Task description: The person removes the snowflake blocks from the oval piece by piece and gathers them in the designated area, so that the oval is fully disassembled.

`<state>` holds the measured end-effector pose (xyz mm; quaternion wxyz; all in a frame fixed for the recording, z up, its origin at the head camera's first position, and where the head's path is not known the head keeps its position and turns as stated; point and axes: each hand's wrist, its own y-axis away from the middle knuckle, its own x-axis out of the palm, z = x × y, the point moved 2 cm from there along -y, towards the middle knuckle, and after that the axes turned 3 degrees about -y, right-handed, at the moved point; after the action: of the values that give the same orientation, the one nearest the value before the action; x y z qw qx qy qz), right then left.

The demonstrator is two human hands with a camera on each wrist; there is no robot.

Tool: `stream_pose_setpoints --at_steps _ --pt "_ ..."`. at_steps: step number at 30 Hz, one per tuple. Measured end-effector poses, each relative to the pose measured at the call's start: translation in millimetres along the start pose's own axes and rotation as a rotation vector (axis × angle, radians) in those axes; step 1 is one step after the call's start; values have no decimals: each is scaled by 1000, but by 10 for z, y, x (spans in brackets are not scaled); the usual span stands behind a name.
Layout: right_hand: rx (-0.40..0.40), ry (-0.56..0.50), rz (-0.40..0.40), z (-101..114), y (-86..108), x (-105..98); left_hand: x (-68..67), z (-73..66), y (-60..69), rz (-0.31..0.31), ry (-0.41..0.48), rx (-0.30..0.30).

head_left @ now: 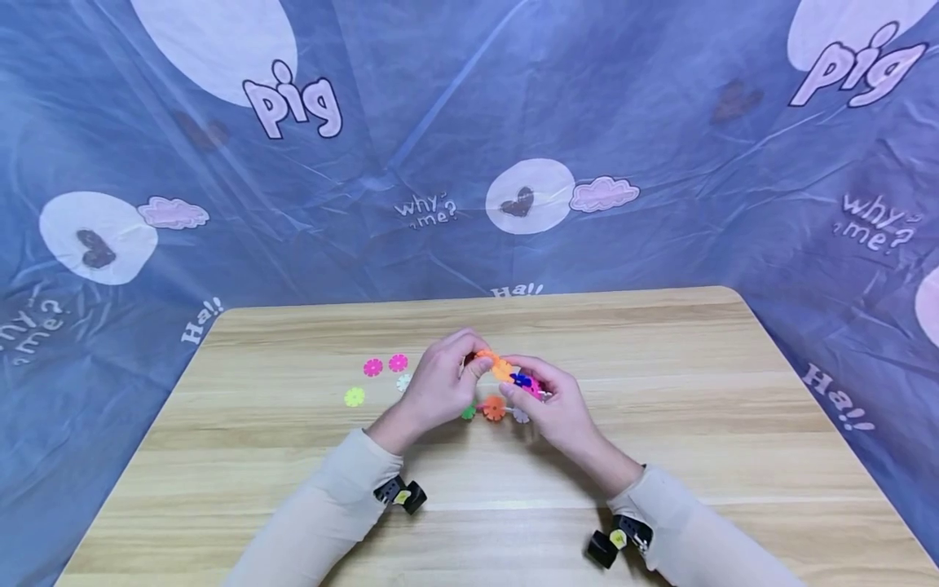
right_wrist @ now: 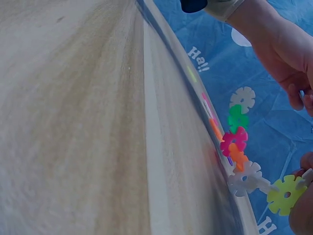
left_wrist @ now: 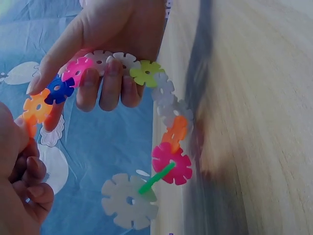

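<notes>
Chain of slotted flower discs (left_wrist: 142,76) runs between both hands and curves down below the right hand to a white disc (left_wrist: 117,198). The left hand (head_left: 442,381) pinches the chain's orange end (head_left: 502,371); the right hand (head_left: 559,409) grips the chain next to it, near a blue disc (left_wrist: 55,94). Left of the left hand, two pink discs (head_left: 368,369), a yellow disc (head_left: 349,399) and a pale disc (head_left: 401,386) lie on the surface (head_left: 242,456).
</notes>
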<state>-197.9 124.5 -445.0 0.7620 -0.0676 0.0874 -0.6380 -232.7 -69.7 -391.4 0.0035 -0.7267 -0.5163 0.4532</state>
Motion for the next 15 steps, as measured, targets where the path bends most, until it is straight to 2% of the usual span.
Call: stream_pose_setpoints --at_steps 4,9,12,15 --pt "8 11 3 -10 6 -5 17 -18 9 21 -69 1" --pt "6 14 15 -18 18 -14 27 -17 21 101 -106 -22" --pt "6 17 20 -10 28 -28 -3 1 31 128 -58 -42" --pt "12 7 19 3 38 -51 -53 39 48 125 46 -91"
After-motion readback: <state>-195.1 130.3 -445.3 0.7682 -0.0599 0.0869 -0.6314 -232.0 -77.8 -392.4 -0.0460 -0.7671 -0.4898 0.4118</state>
